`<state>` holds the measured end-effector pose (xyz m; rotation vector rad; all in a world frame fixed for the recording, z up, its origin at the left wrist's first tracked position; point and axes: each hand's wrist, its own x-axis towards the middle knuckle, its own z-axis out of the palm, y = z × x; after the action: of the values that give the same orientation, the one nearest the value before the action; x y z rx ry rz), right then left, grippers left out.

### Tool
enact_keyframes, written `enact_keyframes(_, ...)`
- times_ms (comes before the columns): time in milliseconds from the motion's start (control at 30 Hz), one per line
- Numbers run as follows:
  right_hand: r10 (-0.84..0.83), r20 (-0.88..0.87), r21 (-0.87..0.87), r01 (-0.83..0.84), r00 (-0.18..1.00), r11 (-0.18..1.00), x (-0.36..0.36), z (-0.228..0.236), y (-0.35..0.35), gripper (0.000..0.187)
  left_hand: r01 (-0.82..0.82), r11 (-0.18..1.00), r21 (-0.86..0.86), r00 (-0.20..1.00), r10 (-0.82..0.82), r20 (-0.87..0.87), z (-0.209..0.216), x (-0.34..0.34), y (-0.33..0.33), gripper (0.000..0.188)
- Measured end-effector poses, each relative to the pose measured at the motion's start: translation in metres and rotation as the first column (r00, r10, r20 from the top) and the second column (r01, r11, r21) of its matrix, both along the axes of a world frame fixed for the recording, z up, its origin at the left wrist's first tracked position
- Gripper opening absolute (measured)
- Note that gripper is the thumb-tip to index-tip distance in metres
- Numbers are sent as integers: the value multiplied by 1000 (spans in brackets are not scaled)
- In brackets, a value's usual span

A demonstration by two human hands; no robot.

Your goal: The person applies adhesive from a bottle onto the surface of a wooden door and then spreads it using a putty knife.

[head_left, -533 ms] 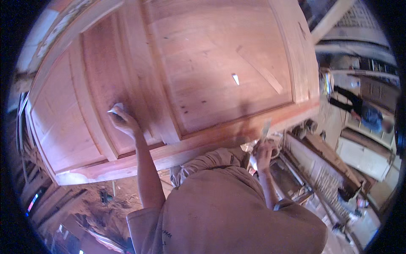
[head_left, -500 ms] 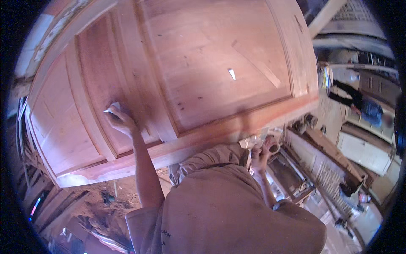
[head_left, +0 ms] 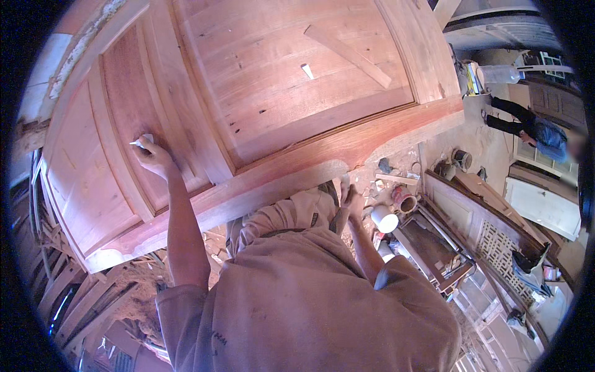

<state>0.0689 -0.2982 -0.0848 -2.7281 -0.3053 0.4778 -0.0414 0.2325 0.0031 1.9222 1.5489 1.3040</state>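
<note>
A large reddish wooden panel, framed with raised strips, lies in front of me. On its narrow recessed section at the left, my left hand is closed on a folded whitish piece; whether that is cloth or paper I cannot tell. The wood around the piece looks darker. My right hand is down by my thigh, just below the panel's near curved edge. Its fingers are partly hidden, so I cannot see whether it holds anything.
A thin wood strip and a small white wedge lie on the panel. To the right are a white container, a reddish tin and leaning boards. Scrap wood is piled at left. Another person stands far right.
My view has shifted, so the panel sits further left in the picture. My right hand has moved left, away from the tins toward the panel's edge. The left hand stays on the narrow section.
</note>
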Motion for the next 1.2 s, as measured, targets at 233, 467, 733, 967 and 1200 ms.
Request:
enact_keyframes(233, -458, -203, 279, 500, 865, 820, -52, 10, -26, 36, -16, 998, -56, 999, 18, 44, -3, 0, -3, 47)
enact_keyframes(467, -505, -558, 637, 730, 659, 247, 9, 88, 5, 24, 6, 999, -36, 999, -5, 36, -5, -4, -2, 49)
enact_keyframes(733, -159, -57, 520, 166, 986, 838, 32, 44, 46, 45, 20, 999, -39, 998, -17, 67, 2, 1, -4, 46)
enact_keyframes(967, -312, -172, 109, 333, 934, 936, 9, -8, -79, 54, 10, 1000, -8, 1000, -10, 29, -1, 0, 1, 40)
enact_keyframes(1200, 419, 183, -118, -403, 889, 907, 184, 183, -7, 44, 7, 1000, -23, 996, -5, 87, 0, -2, -2, 38)
